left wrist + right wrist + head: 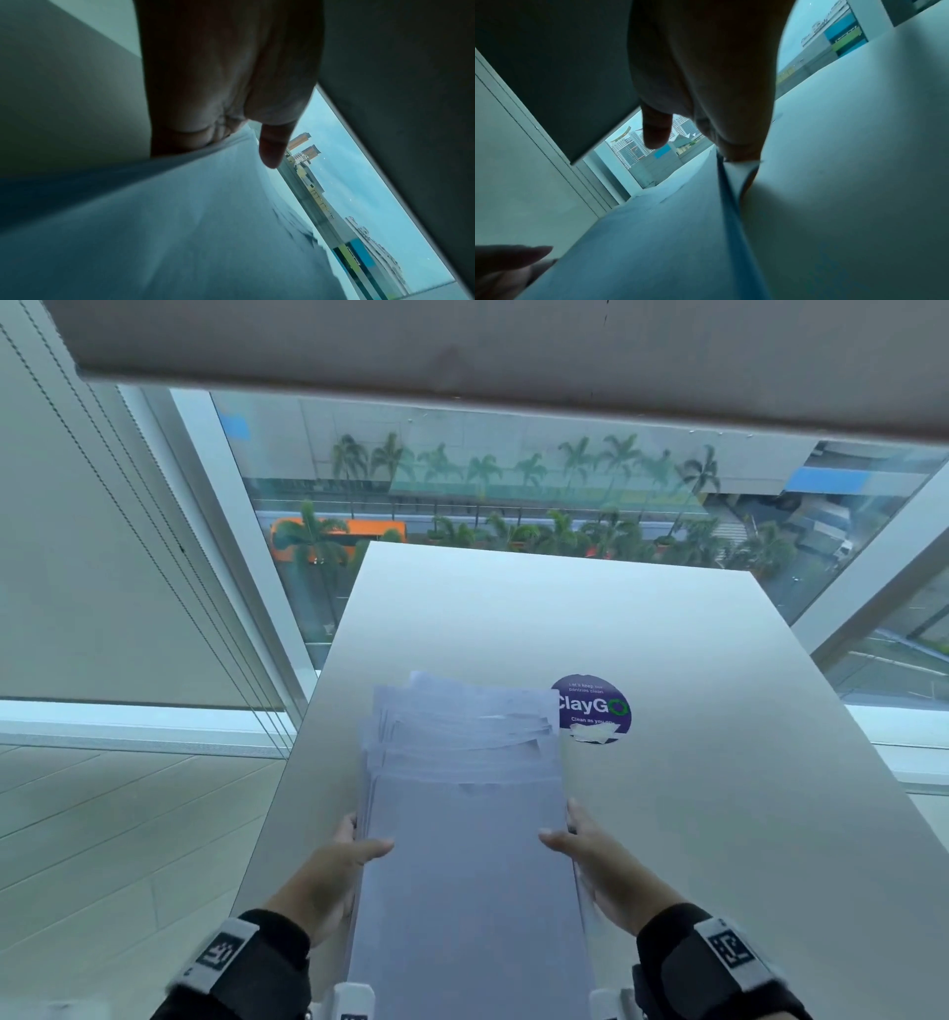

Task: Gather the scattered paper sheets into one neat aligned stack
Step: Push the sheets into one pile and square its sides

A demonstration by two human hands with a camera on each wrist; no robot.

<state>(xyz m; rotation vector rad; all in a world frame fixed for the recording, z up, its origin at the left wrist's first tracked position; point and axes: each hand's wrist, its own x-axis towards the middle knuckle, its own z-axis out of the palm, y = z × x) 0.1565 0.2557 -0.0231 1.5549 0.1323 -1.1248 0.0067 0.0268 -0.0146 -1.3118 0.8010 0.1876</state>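
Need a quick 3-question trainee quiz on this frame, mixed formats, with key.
1. True or false: the paper stack has its far edges neatly aligned.
2. Multiple choice: the round purple sticker lies (A) to the right of the stack's far end, partly under it, (B) left of the stack, (C) on the floor.
3. Fill in: the left hand and right hand grip the stack by its two long ____.

Key: 1 false, the far edges are fanned and uneven; 2 A; 3 sides.
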